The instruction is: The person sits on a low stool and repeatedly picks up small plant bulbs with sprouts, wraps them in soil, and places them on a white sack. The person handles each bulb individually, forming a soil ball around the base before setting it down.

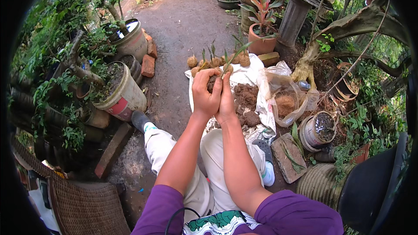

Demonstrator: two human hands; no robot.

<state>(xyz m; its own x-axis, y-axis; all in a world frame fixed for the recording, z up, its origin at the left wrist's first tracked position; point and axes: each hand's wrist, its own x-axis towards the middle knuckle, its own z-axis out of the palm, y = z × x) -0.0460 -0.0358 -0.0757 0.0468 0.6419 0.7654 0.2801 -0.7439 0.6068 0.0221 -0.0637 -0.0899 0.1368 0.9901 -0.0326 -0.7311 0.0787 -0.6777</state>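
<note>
Between my left hand (206,94) and my right hand (227,101) is a dark, rounded ball of fibrous soil (212,83), with both hands cupped around it. A green leafy shoot (240,52) rises just beyond my fingertips; whether it grows from this ball cannot be told. Behind the hands, several fibre-wrapped plant balls (192,61) stand in rows, some with shoots. A white plastic sack (266,117) lies spread on the ground under piles of brown coir fibre (245,96) and dark soil (251,118). Right of it, a clear plastic bag (287,120) holds orange-brown coir (284,104).
Potted plants and a white bucket (122,104) line the left, near bricks (148,66). A terracotta pot (261,42) stands back right. A stone slab (289,158) and a small bucket (318,129) are at right; a wicker chair (88,205) is lower left.
</note>
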